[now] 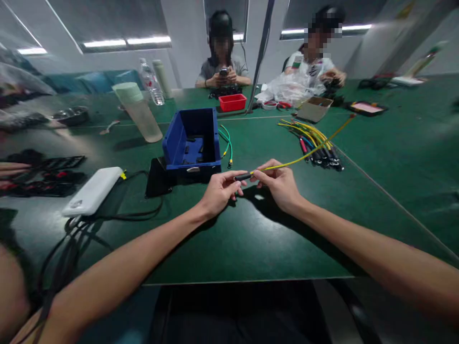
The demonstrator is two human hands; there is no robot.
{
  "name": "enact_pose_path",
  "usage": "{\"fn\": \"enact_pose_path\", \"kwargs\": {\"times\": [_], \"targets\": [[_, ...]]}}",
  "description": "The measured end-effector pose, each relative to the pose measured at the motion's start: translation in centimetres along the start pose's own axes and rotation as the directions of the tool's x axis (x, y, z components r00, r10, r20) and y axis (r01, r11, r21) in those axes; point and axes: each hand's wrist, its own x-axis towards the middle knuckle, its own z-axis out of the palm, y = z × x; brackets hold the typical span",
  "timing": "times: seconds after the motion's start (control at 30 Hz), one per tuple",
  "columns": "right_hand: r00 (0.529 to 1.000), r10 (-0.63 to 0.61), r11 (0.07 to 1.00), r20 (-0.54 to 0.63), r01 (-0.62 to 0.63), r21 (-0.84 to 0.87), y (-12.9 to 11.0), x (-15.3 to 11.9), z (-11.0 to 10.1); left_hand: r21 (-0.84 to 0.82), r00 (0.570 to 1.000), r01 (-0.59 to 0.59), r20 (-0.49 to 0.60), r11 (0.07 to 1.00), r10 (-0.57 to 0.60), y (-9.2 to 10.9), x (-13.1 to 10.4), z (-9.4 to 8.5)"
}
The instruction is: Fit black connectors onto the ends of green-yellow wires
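My left hand [218, 192] pinches a short black sleeve [242, 177] between thumb and fingers, low over the green table. Close beside it, my right hand [281, 187] grips a yellow wire [299, 159] near the end that meets the sleeve; how far the wire goes in is hidden by fingertips. The wire's other end rises to the right, with a small reddish-brown tip. Behind my left hand stands a blue bin [174, 138] with several small black pieces inside. Two green wires [230, 143] lie beside the bin. To the right rests a bundle of yellow wires [315, 136] with black sleeved ends.
A white power bank [93, 191] with black cords lies at left, near a frosted bottle [141, 114]. Farther back are a red tray [232, 102], a plastic bag [290, 88] and a cardboard box [314, 110]. Two people sit across the table [265, 258]; another person's hand shows at far left.
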Motion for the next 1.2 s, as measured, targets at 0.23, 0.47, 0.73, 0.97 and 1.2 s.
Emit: {"fn": "enact_pose_path", "kwargs": {"times": [0.23, 0.47, 0.73, 0.97, 1.2], "targets": [[0.999, 0.05, 0.999, 0.005, -0.05, 0.014, -0.06, 0.03, -0.13, -0.009, 1.0, 0.014, 0.004, 1.0, -0.014, -0.1, 0.13, 0.02], [0.999, 0.046, 0.998, 0.01, -0.047, 0.044, 0.04, -0.02, -0.07, -0.027, 1.0, 0.015, 0.013, 1.0, -0.015, 0.25, 0.11, 0.0], [0.999, 0.04, 0.997, 0.013, -0.041, 0.059, 0.14, -0.06, -0.12, -0.031, 1.0, 0.022, 0.0, 0.999, -0.022, 0.46, 0.02, 0.13], [0.999, 0.036, 0.999, 0.013, -0.037, 0.017, -0.07, -0.12, 0.07, -0.011, 0.998, 0.046, -0.039, 0.999, -0.046, 0.35, 0.2, 0.19], [1.0, 0.023, 1.0, 0.003, -0.023, -0.013, -0.28, -0.29, 0.26, 0.022, 0.997, 0.066, -0.042, 0.998, -0.065, 0.54, 0.28, -0.11]]}}
